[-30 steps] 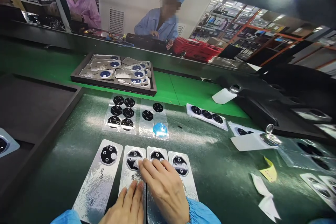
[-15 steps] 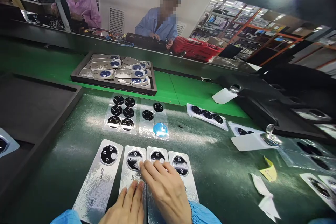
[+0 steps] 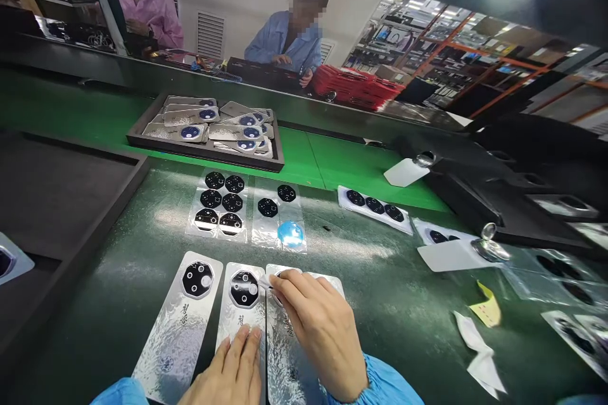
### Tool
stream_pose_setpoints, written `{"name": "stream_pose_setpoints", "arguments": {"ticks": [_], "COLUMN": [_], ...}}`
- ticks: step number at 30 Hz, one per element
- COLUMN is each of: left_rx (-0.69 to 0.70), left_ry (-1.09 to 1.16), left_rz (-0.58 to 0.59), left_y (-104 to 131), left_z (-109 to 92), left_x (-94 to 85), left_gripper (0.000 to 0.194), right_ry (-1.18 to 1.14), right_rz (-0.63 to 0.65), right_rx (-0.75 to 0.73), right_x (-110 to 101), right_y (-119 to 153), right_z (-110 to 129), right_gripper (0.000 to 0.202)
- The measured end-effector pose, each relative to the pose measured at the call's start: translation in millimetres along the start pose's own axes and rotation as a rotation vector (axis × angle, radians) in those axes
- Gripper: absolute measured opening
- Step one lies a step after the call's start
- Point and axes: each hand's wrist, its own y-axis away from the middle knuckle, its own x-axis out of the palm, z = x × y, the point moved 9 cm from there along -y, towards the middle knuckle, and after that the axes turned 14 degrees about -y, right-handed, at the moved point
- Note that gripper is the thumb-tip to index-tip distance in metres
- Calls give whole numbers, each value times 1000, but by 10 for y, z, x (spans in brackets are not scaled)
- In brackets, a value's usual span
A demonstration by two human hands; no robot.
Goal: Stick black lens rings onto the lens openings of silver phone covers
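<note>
Four silver plates with black octagonal discs lie side by side: a leftmost plate, a second plate, a third plate and a rightmost one, mostly covered. My left hand lies with fingers stretched out on the lower part of the second plate. Above the third plate is my right hand, its fingers pinched on a small white wipe beside the second plate's disc. That hand hides most of the third plate's disc and the rightmost plate.
Behind the plates lie a sheet of black discs and a sheet with a blue round piece. A tray of silver plates stands at the back. White scraps lie right. Two people sit beyond the bench.
My right hand has moved right with the wipe, off the second plate's disc, which now shows fully. My left hand has stayed in place.
</note>
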Motion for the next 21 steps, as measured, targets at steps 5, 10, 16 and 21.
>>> {"name": "stream_pose_setpoints", "arguments": {"ticks": [5,10,16,21], "left_rx": [10,38,1,-155], "left_ry": [-11,2,8,65], "left_rz": [0,23,-8,-2], "left_y": [-2,11,21,98], "left_z": [-2,-16,-5,-140], "left_x": [2,33,35,239], "left_gripper": [38,36,37,34], "right_ry": [17,-12,5,20], "right_rz": [18,33,55,52], "right_rx": [-32,-32,-80,-121], "right_x": [104,199,283,302], "right_y": [-33,-56,-78,-97], "right_z": [67,107,172,235], "right_gripper": [29,31,28,27]}}
